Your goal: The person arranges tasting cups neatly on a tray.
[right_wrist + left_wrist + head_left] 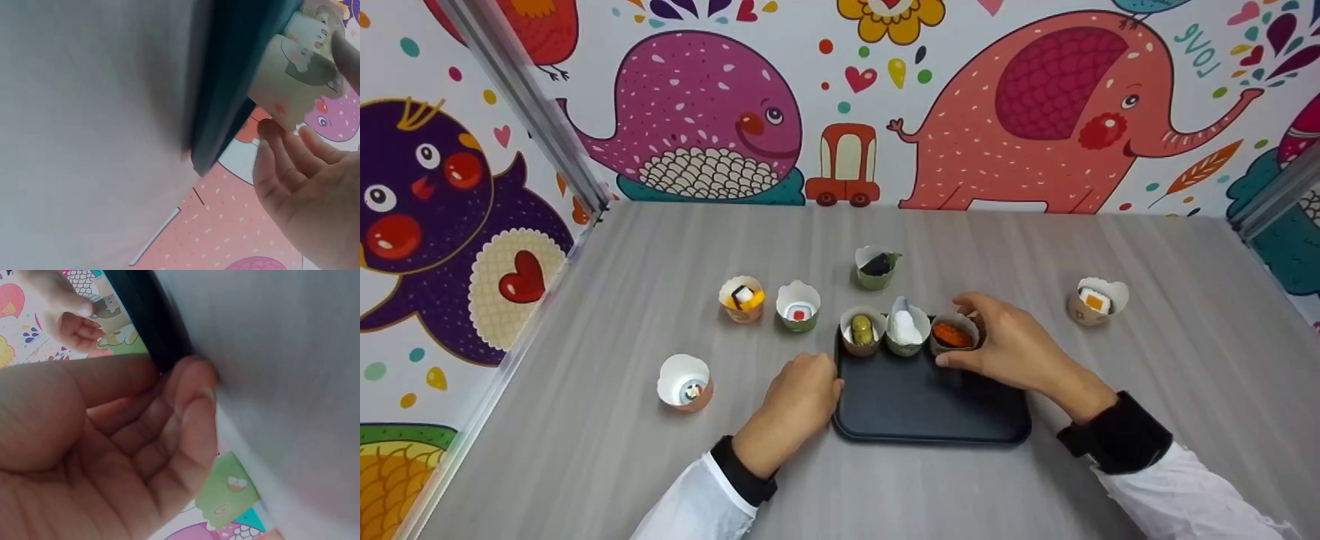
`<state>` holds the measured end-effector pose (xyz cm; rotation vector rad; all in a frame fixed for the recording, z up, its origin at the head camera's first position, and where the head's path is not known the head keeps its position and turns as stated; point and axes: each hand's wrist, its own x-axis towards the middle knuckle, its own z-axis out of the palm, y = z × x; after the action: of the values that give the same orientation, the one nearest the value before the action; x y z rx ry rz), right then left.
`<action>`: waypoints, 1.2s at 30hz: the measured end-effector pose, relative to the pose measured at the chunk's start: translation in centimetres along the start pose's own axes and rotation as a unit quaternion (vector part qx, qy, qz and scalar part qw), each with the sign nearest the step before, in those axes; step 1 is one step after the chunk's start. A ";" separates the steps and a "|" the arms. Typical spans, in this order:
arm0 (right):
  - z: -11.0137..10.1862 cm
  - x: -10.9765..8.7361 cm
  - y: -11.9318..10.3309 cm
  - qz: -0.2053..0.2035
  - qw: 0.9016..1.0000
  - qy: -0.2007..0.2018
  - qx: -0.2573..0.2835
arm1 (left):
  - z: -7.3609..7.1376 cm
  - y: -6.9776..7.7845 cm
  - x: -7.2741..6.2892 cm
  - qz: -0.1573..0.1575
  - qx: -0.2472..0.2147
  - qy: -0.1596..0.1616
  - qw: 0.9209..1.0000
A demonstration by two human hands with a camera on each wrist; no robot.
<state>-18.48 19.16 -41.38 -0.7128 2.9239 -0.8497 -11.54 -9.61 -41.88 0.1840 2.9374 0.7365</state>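
Observation:
My left hand (802,394) pinches the left rim of a black tray (930,409) between thumb and fingers; the left wrist view shows this grip on the tray edge (146,320) up close. At the tray's back right, my right hand (1012,345) holds a paper cup (295,81) with orange-red filling, thumb in front and fingers behind. Left of it on the tray stand a cup with a white piece (906,328) and a cup with a green, pickle-like piece (862,330). Whether the held cup touches the tray cannot be told.
Behind the tray stands a cup with a dark piece (876,266). To the left are a yellow-and-white-filled cup (742,298), a green cup (798,306) and a pinkish cup (685,382). Another cup (1097,301) stands far right. Printed wall panels (855,97) border the table (585,450).

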 end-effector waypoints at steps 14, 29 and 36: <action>-3.4 -1.0 0.9 -0.005 0.994 0.105 -0.019 | 0.0 0.0 -0.1 0.002 0.001 0.012 1.000; -6.7 -2.4 5.2 0.057 0.990 0.124 -0.044 | 0.1 -0.1 0.0 -0.003 -0.010 0.003 1.000; -7.8 -3.5 8.1 0.103 0.988 0.099 -0.062 | 0.0 -0.1 -0.1 -0.004 -0.005 0.004 1.000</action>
<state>-19.83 30.64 -39.26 -0.3364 3.1778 -0.7642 -11.46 -9.70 -41.95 0.1693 2.9389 0.7521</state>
